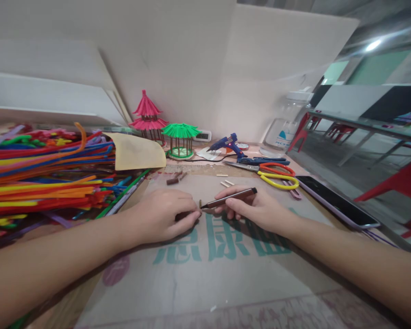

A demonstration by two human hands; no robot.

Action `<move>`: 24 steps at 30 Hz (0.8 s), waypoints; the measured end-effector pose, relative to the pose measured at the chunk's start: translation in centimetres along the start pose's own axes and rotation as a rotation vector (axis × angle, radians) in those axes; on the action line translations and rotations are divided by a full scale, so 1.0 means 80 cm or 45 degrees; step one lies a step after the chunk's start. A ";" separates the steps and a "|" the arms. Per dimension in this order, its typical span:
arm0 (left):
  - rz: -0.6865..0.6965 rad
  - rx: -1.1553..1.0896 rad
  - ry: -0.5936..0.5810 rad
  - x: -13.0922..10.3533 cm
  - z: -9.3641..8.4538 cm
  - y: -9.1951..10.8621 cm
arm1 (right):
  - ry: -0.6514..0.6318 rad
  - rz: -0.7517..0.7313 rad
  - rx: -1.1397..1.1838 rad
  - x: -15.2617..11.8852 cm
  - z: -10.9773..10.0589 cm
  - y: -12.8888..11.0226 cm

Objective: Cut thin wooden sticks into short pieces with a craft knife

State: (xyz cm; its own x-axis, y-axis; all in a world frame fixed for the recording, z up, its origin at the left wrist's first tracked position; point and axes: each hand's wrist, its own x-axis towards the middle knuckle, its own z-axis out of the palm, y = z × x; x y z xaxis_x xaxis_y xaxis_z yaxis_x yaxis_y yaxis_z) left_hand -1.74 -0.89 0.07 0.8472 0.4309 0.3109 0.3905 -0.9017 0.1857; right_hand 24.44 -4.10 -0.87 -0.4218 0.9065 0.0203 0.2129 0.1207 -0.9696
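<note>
My right hand point(245, 203) grips a brown marker pen point(231, 198), its dark tip pointing left. Close to that tip, my left hand point(171, 212) pinches a small brownish stick point(200, 203), which stands roughly upright from the fingertips. Whether the tip touches the stick, I cannot tell. Beyond my hands lie several short pale sticks point(228, 183). A brown pen cap point(172, 181) and a few thin brown sticks point(182, 176) rest past my left hand. Under both hands is a pale sheet point(205, 283) with green printed characters.
Bundles of coloured pipe cleaners point(48, 160) fill the left side. At the back stand a pink model pavilion point(147, 114), a green-roofed one point(181, 132), a blue glue gun point(228, 144) and a water bottle point(284, 128). Scissors point(277, 176) and a phone point(335, 201) lie right.
</note>
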 end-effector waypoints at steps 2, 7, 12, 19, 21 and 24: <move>-0.007 0.004 -0.004 0.000 0.000 0.000 | -0.004 0.001 -0.006 0.000 0.000 0.000; -0.007 0.007 0.001 -0.001 0.001 -0.001 | 0.019 -0.004 -0.023 0.001 0.000 0.003; -0.004 0.014 0.007 -0.001 0.002 -0.003 | 0.024 -0.005 -0.015 0.002 -0.001 0.005; -0.006 0.032 0.005 0.000 0.000 -0.001 | -0.009 0.003 -0.011 0.000 -0.001 0.000; -0.010 0.030 0.000 0.001 0.000 -0.001 | 0.013 -0.008 -0.018 0.001 -0.001 0.000; -0.013 0.033 0.001 0.001 0.001 -0.001 | 0.036 -0.001 -0.024 0.003 -0.001 0.002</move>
State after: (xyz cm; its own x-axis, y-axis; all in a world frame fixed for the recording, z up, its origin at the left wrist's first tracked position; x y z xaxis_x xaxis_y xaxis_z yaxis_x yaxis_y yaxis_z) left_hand -1.68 -0.77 -0.01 0.8431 0.4397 0.3096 0.4081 -0.8980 0.1644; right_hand 24.45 -3.87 -1.03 -0.3967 0.9175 0.0285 0.2289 0.1289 -0.9649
